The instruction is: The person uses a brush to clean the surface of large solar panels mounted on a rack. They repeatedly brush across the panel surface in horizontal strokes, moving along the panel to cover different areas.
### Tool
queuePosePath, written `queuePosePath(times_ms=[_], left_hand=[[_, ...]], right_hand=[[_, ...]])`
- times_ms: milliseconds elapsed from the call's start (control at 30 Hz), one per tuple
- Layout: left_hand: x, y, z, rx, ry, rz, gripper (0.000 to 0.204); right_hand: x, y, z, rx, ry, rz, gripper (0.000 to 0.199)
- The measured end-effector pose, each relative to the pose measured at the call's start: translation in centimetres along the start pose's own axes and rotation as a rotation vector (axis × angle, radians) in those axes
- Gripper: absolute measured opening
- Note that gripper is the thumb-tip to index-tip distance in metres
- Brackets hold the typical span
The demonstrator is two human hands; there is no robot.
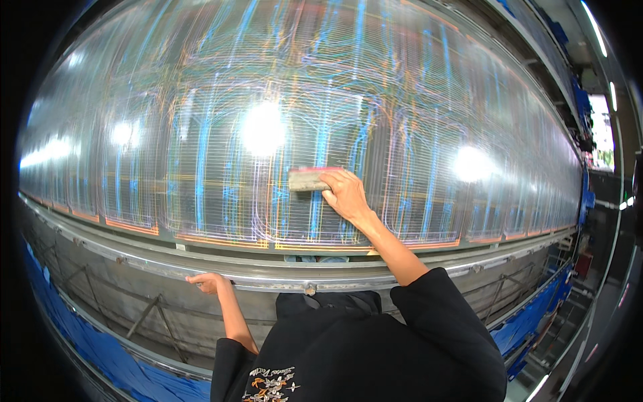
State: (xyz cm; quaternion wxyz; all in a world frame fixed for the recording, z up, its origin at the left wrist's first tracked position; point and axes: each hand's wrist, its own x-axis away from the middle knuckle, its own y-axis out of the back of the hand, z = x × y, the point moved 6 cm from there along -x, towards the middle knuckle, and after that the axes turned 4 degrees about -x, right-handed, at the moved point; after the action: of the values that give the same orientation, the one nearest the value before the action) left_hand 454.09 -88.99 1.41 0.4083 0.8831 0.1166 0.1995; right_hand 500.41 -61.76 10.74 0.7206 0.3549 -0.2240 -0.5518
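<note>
Right hand (346, 195) clasping a grey block (305, 179), multicoloured lined surface (228, 161) right beneath, left hand (209, 283) at the metal rail (264, 284), grip unclear

Thin metal bars (145, 316) run beside the long blue sheet (94, 352). Far up and right of that sheet, a bright opening (603, 137) and a white light (594, 28) shine.

White script (272, 371), too small to read, marks the black shirt (382, 352).
</note>
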Motion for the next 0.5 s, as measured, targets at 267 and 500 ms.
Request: queuePosePath(times_ms=[267, 500], left_hand=[[1.1, 0.6, 0.6, -0.081, 0.069, 0.002, 0.104], [-3.3, -0.6, 3.1, 0.337, -0.336, 0.314, 0.107]], right_hand=[[11.7, 12.0, -4.3, 0.001, -0.319, -0.277, 0.035], [18.8, 20.3, -14.4, 0.015, -0.478, -0.297, 0.033]])
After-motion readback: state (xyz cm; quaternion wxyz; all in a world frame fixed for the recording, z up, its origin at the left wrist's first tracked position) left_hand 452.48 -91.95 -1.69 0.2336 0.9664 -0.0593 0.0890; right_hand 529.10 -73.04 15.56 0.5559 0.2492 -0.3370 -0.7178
